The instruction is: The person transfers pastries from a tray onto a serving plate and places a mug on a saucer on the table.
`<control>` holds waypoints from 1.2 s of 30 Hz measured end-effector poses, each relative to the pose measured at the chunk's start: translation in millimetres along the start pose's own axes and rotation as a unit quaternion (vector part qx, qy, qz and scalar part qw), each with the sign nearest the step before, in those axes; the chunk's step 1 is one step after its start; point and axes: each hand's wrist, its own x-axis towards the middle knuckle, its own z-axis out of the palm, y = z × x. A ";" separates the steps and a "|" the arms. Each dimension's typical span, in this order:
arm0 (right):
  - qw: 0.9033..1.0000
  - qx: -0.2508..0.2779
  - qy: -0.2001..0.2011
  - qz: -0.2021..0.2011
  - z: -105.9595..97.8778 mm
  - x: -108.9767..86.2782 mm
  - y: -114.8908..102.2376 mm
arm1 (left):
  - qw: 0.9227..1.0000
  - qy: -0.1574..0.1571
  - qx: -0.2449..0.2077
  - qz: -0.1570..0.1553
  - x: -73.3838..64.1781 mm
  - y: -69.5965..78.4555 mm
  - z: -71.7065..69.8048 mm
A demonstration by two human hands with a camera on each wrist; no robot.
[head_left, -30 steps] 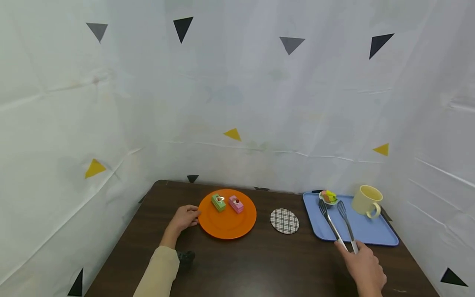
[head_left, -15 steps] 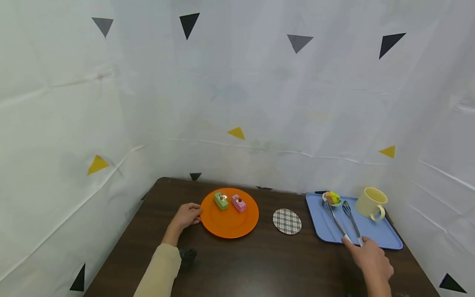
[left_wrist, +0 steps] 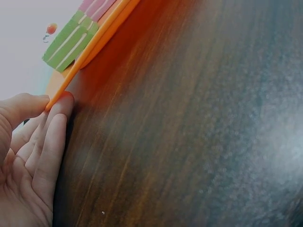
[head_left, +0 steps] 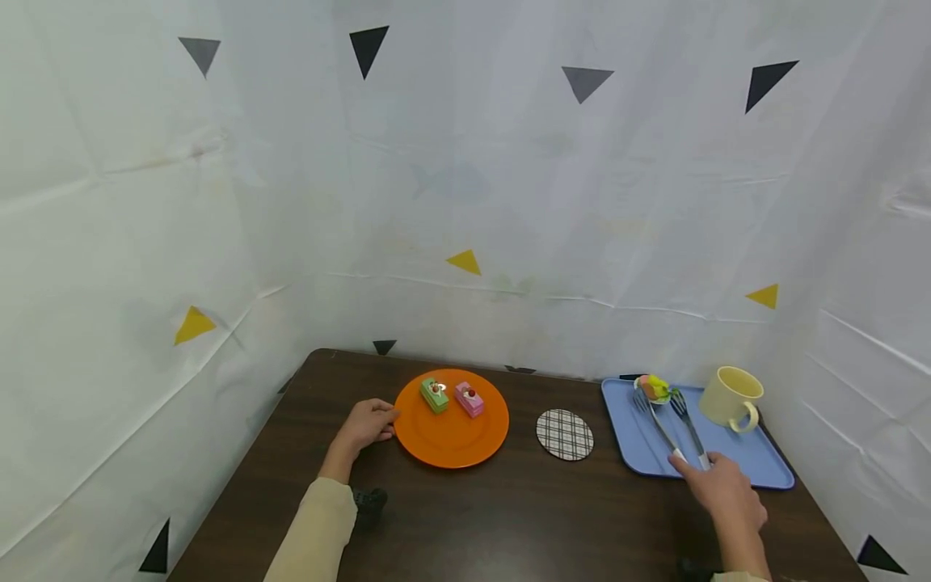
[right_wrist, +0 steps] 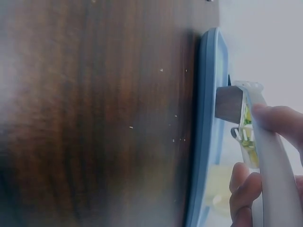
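Note:
My left hand pinches the left rim of an orange plate, thumb on top and fingers beneath, as the left wrist view shows. Two toy cake slices lie on that plate, one green and one pink. My right hand grips white-handled tongs between thumb and fingers. Their slotted tips reach over a blue tray, one on each side of a small dish of colourful toy food. In the right wrist view a white tong handle hides part of the tray.
A yellow mug stands at the tray's right. Between plate and tray lies a round checked coaster. A dark object sits by my left wrist. White sheeting surrounds the dark wooden table at the back and sides.
My right hand has moved forward, bringing the tong tips up to the toy food dish. The left hand keeps its pinch on the plate rim. The head view has shifted slightly.

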 end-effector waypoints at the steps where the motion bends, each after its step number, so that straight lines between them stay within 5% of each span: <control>1: 1.000 -0.002 0.001 0.000 -0.2 1.8 -1.0 | 1.000 0.000 0.000 -0.001 0.3 -0.2 -0.1; 36: 1.000 0.007 -0.008 -0.028 2.4 22.2 -19.4 | 1.000 0.012 0.008 -0.002 2.3 -2.6 1.0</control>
